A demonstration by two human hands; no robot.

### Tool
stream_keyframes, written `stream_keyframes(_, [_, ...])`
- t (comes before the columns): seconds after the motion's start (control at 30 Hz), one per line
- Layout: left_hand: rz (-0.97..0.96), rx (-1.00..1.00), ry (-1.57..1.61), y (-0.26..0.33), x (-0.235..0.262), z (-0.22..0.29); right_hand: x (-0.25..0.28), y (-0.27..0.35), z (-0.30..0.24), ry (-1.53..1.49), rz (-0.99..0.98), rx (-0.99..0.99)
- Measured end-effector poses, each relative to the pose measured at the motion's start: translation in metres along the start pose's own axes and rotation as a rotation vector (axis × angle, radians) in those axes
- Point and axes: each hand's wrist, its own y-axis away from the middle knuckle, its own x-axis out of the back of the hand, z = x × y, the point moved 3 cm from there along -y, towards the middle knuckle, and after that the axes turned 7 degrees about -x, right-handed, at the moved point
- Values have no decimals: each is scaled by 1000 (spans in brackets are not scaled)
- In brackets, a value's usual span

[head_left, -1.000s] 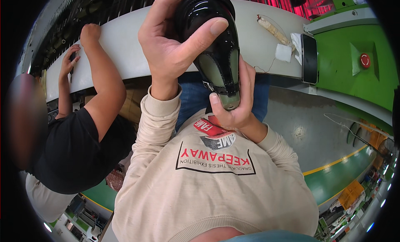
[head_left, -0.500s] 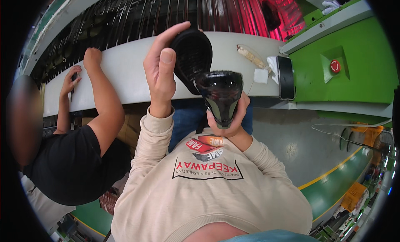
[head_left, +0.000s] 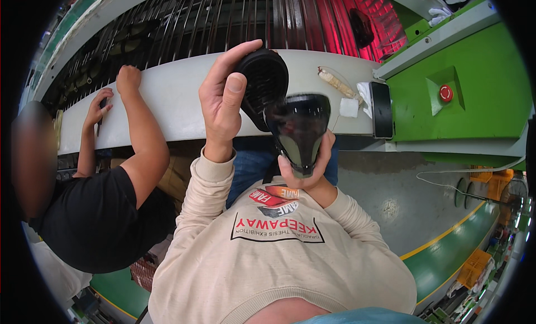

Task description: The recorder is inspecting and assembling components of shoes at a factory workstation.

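Observation:
A black shoe sole (head_left: 263, 78) is in my left hand (head_left: 221, 109), its ridged inner side showing. My fingers wrap behind its left edge, with the thumb pointing up beside it. My right hand (head_left: 319, 165) grips a glossy black shoe upper (head_left: 300, 120) by its narrow, lower end; a dull olive patch shows near that end. The upper's broad end overlaps the lower part of the sole, and I cannot tell whether the two touch. Both pieces are above the front edge of the white worktop (head_left: 178, 101).
Behind the worktop runs a bed of metal rollers (head_left: 206, 22), red-lit at right, with a dark shoe (head_left: 362, 28) on it. A wrapped stick (head_left: 338, 81) and a phone (head_left: 382, 109) lie right, beside a green machine (head_left: 463, 56) with a red button (head_left: 445, 93). A co-worker's arm (head_left: 142, 123) is at left.
The shoe upper has tilted in my right hand, so more of its long face shows. My left hand and the sole have shifted slightly right and down in the picture.

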Motion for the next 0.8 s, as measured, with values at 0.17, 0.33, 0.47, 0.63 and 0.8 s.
stream_keyframes(0.17, [-19, -25, 34, 3, -5, 6, -7, -5, -6, -230, -139, -258])
stream_keyframes(0.33, [-28, -39, -100, 3, -10, 7, -7, 1, -8, -265, -179, -330])
stream_keyframes(0.47, [-78, -85, -132, 2, -12, 6, -10, -4, -9, -239, -185, -280])
stream_keyframes(0.63, [89, 225, -72, -1, -27, 30, -10, -4, -9, -236, -161, -251])
stream_keyframes(0.8, [124, 212, -81, 0, -26, 28, -9, -5, -11, -219, -174, -244])
